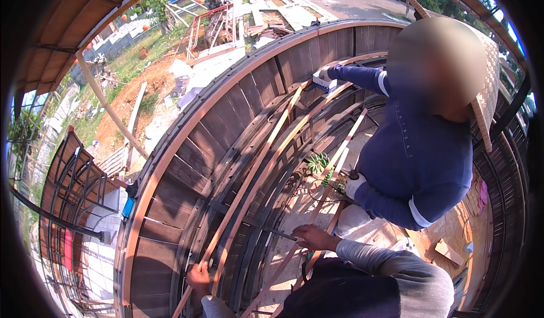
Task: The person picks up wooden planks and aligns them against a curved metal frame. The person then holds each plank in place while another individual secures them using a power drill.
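A long, thin wooden strip (249,185) runs along the inner side of the curved wooden wall. At its near end my left hand (198,279) is closed round it, thumb on the upper side. My right hand (315,238) reaches over the frame on the right, its fingers bent on the end of a dark metal bar (272,231). Beside the first strip lies a second wooden strip (262,176), roughly parallel. A co-worker (416,154) in a dark blue top stands across from me, with one gloved hand (324,74) at the strips' far end by a small white-and-blue box (325,84).
The curved plank wall (226,111) with its wooden top rail (187,122) bends round from left to far right. Curved dark metal rails line its inside. Green plants (318,163) and crossing strips stand near the co-worker's other gloved hand (356,185). Board offcuts (449,252) lie at right.
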The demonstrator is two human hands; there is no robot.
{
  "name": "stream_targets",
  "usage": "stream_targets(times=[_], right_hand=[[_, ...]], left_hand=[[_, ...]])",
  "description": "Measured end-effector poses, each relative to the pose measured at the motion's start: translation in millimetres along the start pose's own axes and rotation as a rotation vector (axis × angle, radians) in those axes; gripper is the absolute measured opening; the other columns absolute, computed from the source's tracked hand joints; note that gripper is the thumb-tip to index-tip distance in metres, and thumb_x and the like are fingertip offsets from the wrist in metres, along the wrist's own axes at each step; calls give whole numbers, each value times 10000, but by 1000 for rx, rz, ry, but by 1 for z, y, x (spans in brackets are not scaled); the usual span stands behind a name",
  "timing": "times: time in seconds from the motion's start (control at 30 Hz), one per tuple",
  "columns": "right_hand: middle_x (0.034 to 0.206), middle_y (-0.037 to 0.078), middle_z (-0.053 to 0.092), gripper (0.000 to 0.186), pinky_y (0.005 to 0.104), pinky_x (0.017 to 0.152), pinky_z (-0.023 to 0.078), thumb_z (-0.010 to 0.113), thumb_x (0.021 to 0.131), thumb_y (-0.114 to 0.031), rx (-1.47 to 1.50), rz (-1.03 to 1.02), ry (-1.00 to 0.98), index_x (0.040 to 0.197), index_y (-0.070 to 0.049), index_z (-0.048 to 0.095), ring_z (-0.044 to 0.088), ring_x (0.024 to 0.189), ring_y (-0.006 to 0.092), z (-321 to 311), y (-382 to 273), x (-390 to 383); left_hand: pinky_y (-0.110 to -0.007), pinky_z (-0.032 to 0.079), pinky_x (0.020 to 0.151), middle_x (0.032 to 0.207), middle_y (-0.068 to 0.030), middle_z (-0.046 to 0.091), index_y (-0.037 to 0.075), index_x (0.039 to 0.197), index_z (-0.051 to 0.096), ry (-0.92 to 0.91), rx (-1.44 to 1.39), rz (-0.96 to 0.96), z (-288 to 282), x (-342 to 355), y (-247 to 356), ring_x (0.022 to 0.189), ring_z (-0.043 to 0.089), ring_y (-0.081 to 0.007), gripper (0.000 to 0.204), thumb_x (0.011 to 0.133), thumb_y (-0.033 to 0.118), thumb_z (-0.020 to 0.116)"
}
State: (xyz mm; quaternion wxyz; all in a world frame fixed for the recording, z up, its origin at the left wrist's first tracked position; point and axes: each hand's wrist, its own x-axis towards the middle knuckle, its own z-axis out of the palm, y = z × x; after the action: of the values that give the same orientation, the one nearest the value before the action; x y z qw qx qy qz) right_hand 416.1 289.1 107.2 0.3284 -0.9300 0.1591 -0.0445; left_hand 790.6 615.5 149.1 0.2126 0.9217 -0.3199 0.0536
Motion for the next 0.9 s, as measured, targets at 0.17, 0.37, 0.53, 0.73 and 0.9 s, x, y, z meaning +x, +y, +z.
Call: stream_targets(times=[0.17,0.37,0.53,0.73,0.9], right_hand=[[1349,121,638,429,488,1063,485,743,930,-264,33,-70,7,1313,-92,657,610,1255,348,7,-8,19],[1290,180,665,409,487,1055,496,761,890,-143,153,-86,28,1275,-42,666,624,1217,390,4,-34,38],[1282,206,655,411,483,1066,487,756,869,-97,135,-131,-62,1259,-12,661,611,1221,413,17,-23,37],[1279,220,655,411,485,1066,486,753,866,-85,126,-167,-106,1257,0,655,611,1217,420,8,-27,53],[1290,225,655,420,484,1072,485,748,866,-74,132,-153,-93,1267,3,650,609,1227,427,8,-26,59]], left_hand=[[-590,486,622,709,-203,682,95,810,720,-61,56,-44,-3,-5,-12,706,674,-468,389,899,474,745],[-516,551,666,796,-134,745,143,944,779,-172,102,-178,-7,-13,7,754,727,-383,476,909,607,681],[-522,557,707,766,-150,726,162,911,774,-111,91,-157,18,-28,-7,764,724,-385,518,910,663,641],[-503,560,724,749,-123,729,146,907,777,-101,80,-161,21,-37,-9,772,728,-344,501,916,632,653],[-485,559,741,809,-103,752,143,962,788,-176,66,-244,31,-49,2,847,739,-300,514,900,638,665]])
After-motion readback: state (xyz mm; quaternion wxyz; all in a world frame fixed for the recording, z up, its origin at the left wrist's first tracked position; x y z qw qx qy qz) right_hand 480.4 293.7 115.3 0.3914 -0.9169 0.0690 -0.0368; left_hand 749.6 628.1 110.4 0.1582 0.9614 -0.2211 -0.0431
